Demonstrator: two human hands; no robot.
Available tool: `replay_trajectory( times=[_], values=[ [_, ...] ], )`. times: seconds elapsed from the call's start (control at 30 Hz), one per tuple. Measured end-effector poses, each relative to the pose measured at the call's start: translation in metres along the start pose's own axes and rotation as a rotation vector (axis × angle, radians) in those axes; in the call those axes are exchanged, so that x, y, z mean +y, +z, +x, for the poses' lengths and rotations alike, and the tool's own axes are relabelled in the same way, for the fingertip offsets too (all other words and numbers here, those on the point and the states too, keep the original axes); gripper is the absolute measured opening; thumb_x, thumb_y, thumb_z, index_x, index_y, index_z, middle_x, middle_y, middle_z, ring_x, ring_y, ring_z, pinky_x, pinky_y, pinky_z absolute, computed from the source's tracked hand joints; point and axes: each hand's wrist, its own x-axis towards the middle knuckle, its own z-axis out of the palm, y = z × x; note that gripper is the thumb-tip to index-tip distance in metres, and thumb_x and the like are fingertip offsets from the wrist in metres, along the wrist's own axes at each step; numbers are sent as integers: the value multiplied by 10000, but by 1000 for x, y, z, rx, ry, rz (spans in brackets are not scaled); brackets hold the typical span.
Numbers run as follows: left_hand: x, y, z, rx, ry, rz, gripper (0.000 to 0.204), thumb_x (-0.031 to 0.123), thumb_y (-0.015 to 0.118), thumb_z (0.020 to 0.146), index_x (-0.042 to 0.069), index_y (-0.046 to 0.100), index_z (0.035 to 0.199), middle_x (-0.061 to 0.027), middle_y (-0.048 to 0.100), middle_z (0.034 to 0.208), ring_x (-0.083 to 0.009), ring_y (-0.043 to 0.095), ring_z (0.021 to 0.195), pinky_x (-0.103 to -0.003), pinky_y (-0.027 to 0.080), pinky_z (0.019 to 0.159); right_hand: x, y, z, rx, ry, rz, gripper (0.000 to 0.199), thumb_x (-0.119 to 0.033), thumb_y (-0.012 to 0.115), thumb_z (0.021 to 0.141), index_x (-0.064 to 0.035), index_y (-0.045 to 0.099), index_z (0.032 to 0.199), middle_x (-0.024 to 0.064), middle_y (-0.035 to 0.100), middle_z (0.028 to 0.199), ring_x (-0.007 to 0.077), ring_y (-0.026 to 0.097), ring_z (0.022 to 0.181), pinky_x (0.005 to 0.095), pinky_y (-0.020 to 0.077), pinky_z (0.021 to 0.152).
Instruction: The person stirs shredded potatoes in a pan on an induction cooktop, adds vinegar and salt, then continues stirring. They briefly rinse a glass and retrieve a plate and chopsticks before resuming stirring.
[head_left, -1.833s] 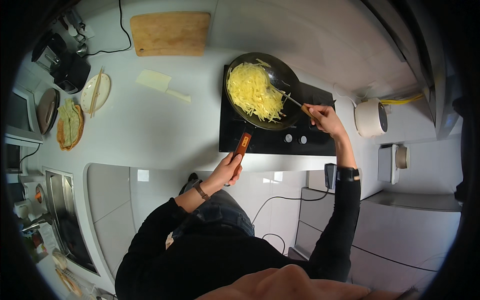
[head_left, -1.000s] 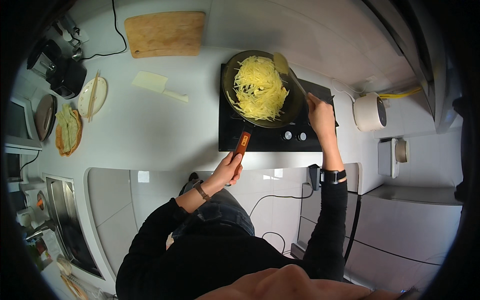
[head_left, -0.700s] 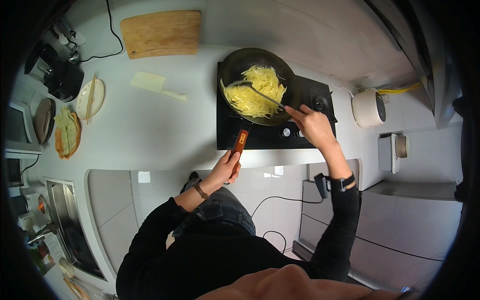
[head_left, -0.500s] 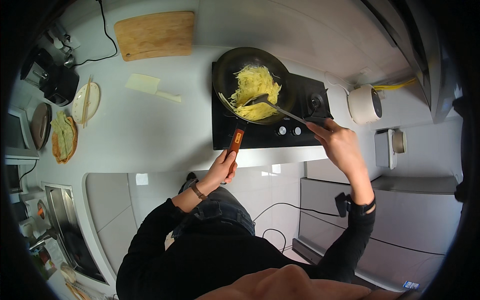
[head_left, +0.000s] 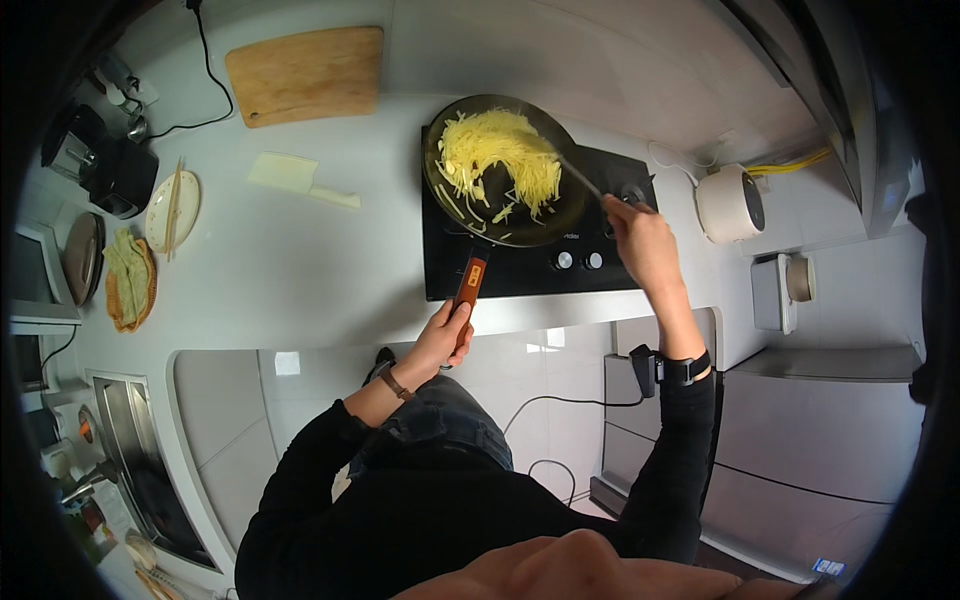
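Note:
My left hand (head_left: 440, 338) is closed round the brown handle (head_left: 472, 277) of a dark frying pan (head_left: 562, 218) on the left side of the black stove (head_left: 520, 281). Pale yellow shreds, like shredded potato (head_left: 490, 143), lie in an arc over the far and right part of the pan. The near middle of the pan bottom shows bare, with a few loose shreds. My right hand (head_left: 645, 245) grips the end of a long-handled spatula (head_left: 582, 179), which slants left into the pan. Its head is hidden among the shreds at the pan's right side.
A cleaver (head_left: 290, 174) lies on the white counter left of the stove. Behind it a wooden board (head_left: 305, 78) leans by the wall. Chopsticks rest across a plate (head_left: 188, 212), near a basket with a green cloth (head_left: 130, 280). A white rice cooker (head_left: 728, 205) stands at right.
My right hand has moved left and slightly up with the spatula. The shreds have shifted from the middle and near side toward the far side. My left hand keeps its place.

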Motion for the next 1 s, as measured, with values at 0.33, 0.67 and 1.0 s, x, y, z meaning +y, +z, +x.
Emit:
replay_trajectory(
  times=[0.33,0.67,1.0],
  values=[
    [1,0,-1,2,-7,-2,351,362,409,1159,89,507,1356,-14,526,804,-68,435,503,-226,318,387,7,28,0,-144,-118,225,301,-122,708,963,-105,750,1260,170,715,928,372,692,830,440,560,773],
    [3,2,-4,5,-6,-7,347,361,405,1160,93,512,1352,-7,520,806,-62,430,508,-222,321,392,58,-98,23,-329,-292,-403,346,-157,734,901,-330,789,1195,27,648,932,269,702,833,421,555,727],
    [2,1,-4,13,-20,-12,325,350,412,1159,97,518,1336,-5,525,786,-63,430,498,-227,316,387,45,-12,64,-122,-239,42,302,-155,683,961,-231,763,1243,109,707,990,371,691,916,459,555,803]
  ],
)
